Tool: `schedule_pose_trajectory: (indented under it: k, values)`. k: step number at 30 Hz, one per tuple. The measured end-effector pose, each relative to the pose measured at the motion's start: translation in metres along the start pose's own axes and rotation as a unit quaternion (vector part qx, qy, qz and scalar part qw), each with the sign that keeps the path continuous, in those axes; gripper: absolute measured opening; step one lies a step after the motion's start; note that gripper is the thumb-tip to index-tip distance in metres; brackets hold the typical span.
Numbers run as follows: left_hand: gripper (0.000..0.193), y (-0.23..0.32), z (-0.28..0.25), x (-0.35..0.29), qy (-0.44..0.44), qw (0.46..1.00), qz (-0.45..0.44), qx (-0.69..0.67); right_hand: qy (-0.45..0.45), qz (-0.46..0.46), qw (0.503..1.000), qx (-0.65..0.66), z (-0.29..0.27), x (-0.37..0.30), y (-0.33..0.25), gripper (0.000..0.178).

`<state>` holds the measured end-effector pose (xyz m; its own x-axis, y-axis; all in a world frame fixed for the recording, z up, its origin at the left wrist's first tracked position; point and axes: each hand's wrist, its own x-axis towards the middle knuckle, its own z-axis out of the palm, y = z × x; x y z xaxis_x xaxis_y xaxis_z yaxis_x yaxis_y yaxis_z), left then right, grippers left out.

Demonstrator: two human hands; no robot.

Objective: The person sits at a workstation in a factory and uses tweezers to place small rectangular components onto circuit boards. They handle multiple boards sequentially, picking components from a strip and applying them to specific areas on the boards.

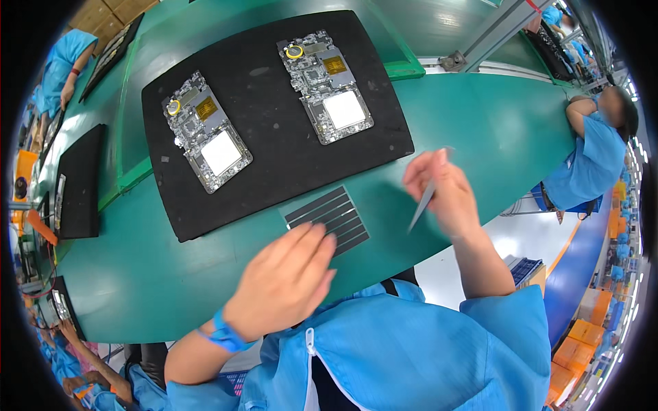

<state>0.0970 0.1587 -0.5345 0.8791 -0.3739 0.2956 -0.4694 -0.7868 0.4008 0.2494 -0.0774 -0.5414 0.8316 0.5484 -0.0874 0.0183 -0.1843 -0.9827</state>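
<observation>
My left hand (284, 277) is open, its fingers stretched out over the near left part of a sheet of black strips (330, 207). That sheet lies flat on the green table, and my fingers hide its lower left corner. To the right of it, my right hand (447, 195) is closed around grey tweezers (423, 204), tips pointing down toward the table. Beyond my hands a black pad (264, 113) bears two circuit boards, a left board (199, 127) and a right board (322, 82). Each has a white square, a gold patch and a yellow-ringed round part.
The green table (473, 116) extends on both sides of the pad. Another black pad (81, 181) sits at the left. A metal frame post (497, 34) rises at the far right. Co-workers in blue sit at the right (589, 157) and at the left.
</observation>
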Motion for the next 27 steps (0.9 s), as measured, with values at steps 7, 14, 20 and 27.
schedule_pose_trajectory:
  k: [7, 14, 20, 27]
  values:
    - [0.056, -0.015, 0.041, 0.032, -0.016, 0.996, -0.020, 0.082, 0.047, 0.024, 0.983, 0.176, 0.036, 0.012, 0.019, 0.029]
    - [0.058, -0.017, 0.034, 0.026, -0.052, 0.997, -0.013, 0.052, 0.064, 0.053, 0.991, 0.102, 0.036, 0.007, 0.022, 0.023]
    - [0.055, -0.018, 0.032, 0.023, -0.051, 0.998, -0.025, 0.034, 0.073, 0.054, 0.991, 0.093, 0.042, 0.016, 0.020, 0.021]
    - [0.053, -0.022, 0.032, 0.032, -0.046, 0.998, -0.049, 0.008, 0.082, 0.026, 0.993, 0.078, 0.045, 0.013, 0.024, 0.017]
